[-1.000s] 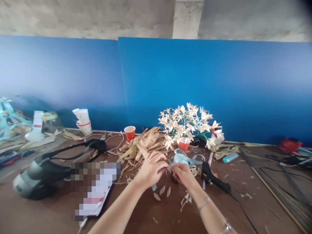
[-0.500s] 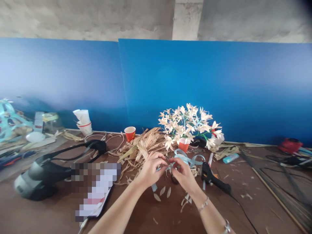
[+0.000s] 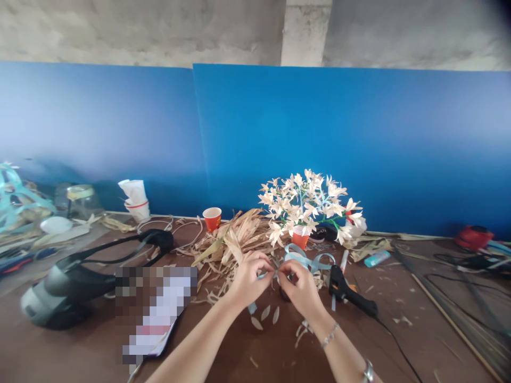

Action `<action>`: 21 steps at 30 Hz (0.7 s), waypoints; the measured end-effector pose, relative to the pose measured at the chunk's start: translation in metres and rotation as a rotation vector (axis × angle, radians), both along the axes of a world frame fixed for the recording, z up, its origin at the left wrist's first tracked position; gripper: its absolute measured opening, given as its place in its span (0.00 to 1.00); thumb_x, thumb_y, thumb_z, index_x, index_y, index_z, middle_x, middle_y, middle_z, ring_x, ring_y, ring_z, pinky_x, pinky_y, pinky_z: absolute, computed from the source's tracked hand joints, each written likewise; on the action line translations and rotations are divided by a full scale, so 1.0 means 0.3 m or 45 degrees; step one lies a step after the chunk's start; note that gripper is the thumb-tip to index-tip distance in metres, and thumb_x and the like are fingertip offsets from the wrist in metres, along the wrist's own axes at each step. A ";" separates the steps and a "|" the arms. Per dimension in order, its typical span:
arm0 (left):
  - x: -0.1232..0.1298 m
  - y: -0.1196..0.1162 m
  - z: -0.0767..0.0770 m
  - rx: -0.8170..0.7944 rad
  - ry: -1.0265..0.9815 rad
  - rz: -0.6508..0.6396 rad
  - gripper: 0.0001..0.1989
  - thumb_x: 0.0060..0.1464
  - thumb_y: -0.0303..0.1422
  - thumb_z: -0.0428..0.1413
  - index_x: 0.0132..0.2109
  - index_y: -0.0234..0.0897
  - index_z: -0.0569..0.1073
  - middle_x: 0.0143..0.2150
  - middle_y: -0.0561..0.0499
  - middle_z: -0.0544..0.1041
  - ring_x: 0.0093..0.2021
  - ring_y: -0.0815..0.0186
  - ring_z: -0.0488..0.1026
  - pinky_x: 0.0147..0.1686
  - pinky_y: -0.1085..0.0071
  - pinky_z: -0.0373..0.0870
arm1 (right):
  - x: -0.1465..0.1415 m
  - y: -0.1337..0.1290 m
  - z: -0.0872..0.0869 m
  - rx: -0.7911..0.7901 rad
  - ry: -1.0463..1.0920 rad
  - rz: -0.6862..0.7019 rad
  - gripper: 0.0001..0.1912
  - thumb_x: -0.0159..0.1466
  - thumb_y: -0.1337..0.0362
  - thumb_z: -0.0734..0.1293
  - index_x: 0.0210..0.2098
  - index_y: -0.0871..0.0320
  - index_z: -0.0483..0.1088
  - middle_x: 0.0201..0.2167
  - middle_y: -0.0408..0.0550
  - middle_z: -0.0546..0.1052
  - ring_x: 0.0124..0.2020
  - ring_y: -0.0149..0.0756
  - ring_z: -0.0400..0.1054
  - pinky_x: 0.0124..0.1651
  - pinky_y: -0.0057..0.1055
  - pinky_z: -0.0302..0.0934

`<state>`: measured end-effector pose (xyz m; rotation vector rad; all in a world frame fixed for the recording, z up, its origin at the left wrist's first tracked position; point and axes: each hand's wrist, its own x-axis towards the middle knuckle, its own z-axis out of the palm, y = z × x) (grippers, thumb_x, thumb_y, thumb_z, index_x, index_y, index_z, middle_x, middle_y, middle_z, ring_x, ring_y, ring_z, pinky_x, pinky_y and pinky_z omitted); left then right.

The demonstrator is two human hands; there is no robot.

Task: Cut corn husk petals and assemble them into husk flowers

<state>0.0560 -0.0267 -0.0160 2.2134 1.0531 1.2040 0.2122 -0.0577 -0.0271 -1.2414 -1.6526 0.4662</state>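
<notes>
My left hand is pinched closed at the middle of the table, on something too small to make out. Fingertip to fingertip with it, my right hand is closed in a pinch too, and what lies between its fingers is hidden. Light blue ribbon curls just behind my right hand. Pale cut petals lie below the hands. Behind them, white flowers on green stems stand in a red cup. Dried husks are heaped behind my left hand.
A black glue gun with a cord lies right of my right hand. On the left are a grey and black headset and a blurred-out phone. Farther back stand an orange cup and white cups. A blue panel closes off the back.
My right fingers have drawn together into a tighter pinch and turned slightly toward my left hand. My left hand has barely moved.
</notes>
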 end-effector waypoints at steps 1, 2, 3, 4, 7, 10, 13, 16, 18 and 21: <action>-0.001 0.005 -0.002 -0.059 -0.041 -0.013 0.05 0.47 0.27 0.55 0.26 0.38 0.74 0.35 0.49 0.74 0.41 0.62 0.69 0.45 0.65 0.63 | 0.004 0.003 -0.002 -0.042 0.053 0.003 0.05 0.57 0.66 0.61 0.28 0.58 0.68 0.28 0.47 0.73 0.29 0.36 0.66 0.32 0.29 0.60; -0.002 0.009 -0.005 -0.126 -0.078 -0.029 0.05 0.48 0.28 0.55 0.27 0.37 0.74 0.35 0.48 0.74 0.41 0.63 0.69 0.45 0.66 0.64 | 0.007 0.005 -0.004 -0.082 0.110 0.010 0.05 0.57 0.65 0.61 0.31 0.58 0.68 0.30 0.47 0.73 0.30 0.36 0.67 0.31 0.29 0.61; -0.004 0.014 -0.007 -0.196 -0.116 -0.049 0.05 0.48 0.28 0.54 0.27 0.36 0.73 0.35 0.48 0.74 0.40 0.63 0.70 0.44 0.67 0.65 | 0.010 0.008 -0.005 -0.115 0.159 0.024 0.07 0.57 0.66 0.61 0.34 0.58 0.69 0.32 0.47 0.74 0.30 0.35 0.67 0.30 0.29 0.61; -0.005 0.017 -0.009 -0.264 -0.154 -0.073 0.05 0.49 0.29 0.54 0.27 0.36 0.73 0.35 0.48 0.74 0.40 0.64 0.70 0.42 0.68 0.65 | 0.012 0.009 -0.006 -0.139 0.195 0.045 0.10 0.56 0.67 0.61 0.38 0.58 0.68 0.34 0.48 0.74 0.30 0.35 0.67 0.29 0.28 0.61; -0.005 0.019 -0.008 -0.442 -0.257 -0.122 0.06 0.49 0.30 0.53 0.28 0.34 0.73 0.35 0.48 0.74 0.37 0.65 0.71 0.36 0.71 0.67 | 0.008 0.006 -0.002 -0.116 0.201 0.111 0.18 0.54 0.69 0.61 0.45 0.57 0.64 0.37 0.48 0.73 0.31 0.34 0.67 0.29 0.27 0.61; -0.001 0.013 0.002 -0.526 -0.271 -0.121 0.06 0.48 0.29 0.52 0.27 0.34 0.73 0.33 0.49 0.75 0.35 0.64 0.71 0.34 0.71 0.67 | -0.001 -0.006 0.009 -0.028 0.111 0.091 0.11 0.56 0.67 0.62 0.40 0.57 0.66 0.33 0.47 0.73 0.32 0.35 0.67 0.32 0.28 0.61; -0.001 0.010 0.010 -0.485 -0.224 -0.130 0.07 0.48 0.28 0.51 0.26 0.34 0.73 0.32 0.49 0.75 0.36 0.64 0.71 0.37 0.70 0.66 | -0.004 -0.012 0.015 -0.003 0.058 0.054 0.05 0.59 0.64 0.62 0.31 0.57 0.69 0.29 0.47 0.74 0.31 0.36 0.68 0.35 0.30 0.61; -0.006 0.011 0.009 -0.371 -0.166 -0.126 0.06 0.48 0.28 0.53 0.31 0.35 0.75 0.35 0.48 0.75 0.39 0.63 0.71 0.41 0.69 0.66 | 0.001 -0.004 0.006 -0.055 0.122 0.025 0.08 0.59 0.61 0.62 0.30 0.57 0.70 0.28 0.48 0.75 0.30 0.37 0.68 0.35 0.32 0.62; -0.009 0.008 0.008 -0.271 -0.124 -0.106 0.05 0.47 0.27 0.55 0.33 0.37 0.75 0.36 0.48 0.75 0.42 0.62 0.70 0.44 0.67 0.64 | 0.004 0.005 -0.004 -0.098 0.182 0.010 0.09 0.59 0.60 0.62 0.30 0.58 0.71 0.28 0.48 0.76 0.30 0.38 0.69 0.35 0.32 0.63; -0.009 0.001 0.010 -0.159 -0.073 -0.072 0.04 0.47 0.26 0.55 0.29 0.37 0.74 0.35 0.48 0.74 0.42 0.62 0.69 0.45 0.66 0.63 | 0.005 0.012 -0.012 -0.149 0.212 0.017 0.09 0.58 0.60 0.63 0.30 0.58 0.71 0.29 0.48 0.77 0.31 0.38 0.70 0.35 0.32 0.63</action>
